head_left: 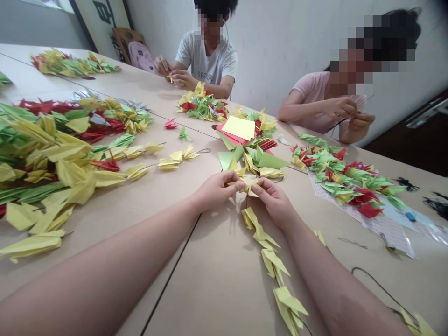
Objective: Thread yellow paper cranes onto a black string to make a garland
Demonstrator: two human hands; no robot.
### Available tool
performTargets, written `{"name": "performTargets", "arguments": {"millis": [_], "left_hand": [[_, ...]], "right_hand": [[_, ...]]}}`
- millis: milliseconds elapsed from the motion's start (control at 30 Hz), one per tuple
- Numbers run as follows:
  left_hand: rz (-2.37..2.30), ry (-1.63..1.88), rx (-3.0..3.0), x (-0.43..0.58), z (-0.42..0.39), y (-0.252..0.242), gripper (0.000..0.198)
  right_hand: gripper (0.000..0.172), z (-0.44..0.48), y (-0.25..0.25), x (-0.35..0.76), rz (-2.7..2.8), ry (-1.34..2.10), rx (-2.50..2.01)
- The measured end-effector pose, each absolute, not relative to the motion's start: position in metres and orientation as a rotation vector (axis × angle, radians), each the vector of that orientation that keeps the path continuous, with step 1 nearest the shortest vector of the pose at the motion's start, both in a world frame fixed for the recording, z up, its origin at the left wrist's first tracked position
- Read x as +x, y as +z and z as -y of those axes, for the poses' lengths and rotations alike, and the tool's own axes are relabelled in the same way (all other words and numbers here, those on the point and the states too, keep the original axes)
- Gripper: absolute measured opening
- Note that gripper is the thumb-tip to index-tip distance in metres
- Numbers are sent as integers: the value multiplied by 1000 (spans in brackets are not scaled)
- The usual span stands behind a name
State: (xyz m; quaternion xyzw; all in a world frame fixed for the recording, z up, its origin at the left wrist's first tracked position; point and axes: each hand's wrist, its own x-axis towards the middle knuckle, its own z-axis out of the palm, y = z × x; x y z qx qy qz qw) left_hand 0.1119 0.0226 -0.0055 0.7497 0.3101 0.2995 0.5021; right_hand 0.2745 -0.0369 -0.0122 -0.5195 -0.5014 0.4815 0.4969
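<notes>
My left hand (219, 190) and my right hand (274, 199) meet over the table, fingertips pinched on a small yellow folded paper crane (248, 185). Below it a dark thread leads to a strand of yellow paper cranes (269, 256) lying between my forearms. Just beyond my fingers lie more yellow cranes (271, 172) and green folded paper pieces (268, 158). A stack of square paper sheets (239, 127), yellow on top and red beneath, rests behind these. My fingers partly hide the crane that I hold.
A large heap of folded cranes (66, 144) spreads across the left side. At the right a mixed pile (350, 175) lies on patterned paper, near black cords (408, 183). Across the table (203, 252) sit two people, one in a white shirt (210, 56), one in pink (311, 91), handling small pieces.
</notes>
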Motion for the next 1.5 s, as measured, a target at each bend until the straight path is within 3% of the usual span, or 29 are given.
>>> {"name": "performTargets", "arguments": {"millis": [667, 1500], "left_hand": [[-799, 854, 1771, 114, -24, -9, 26], [-833, 740, 1933, 113, -21, -7, 23]], "right_hand": [[22, 38, -11, 276, 1279, 1081, -1327], [18, 38, -12, 276, 1356, 942, -1414]]}}
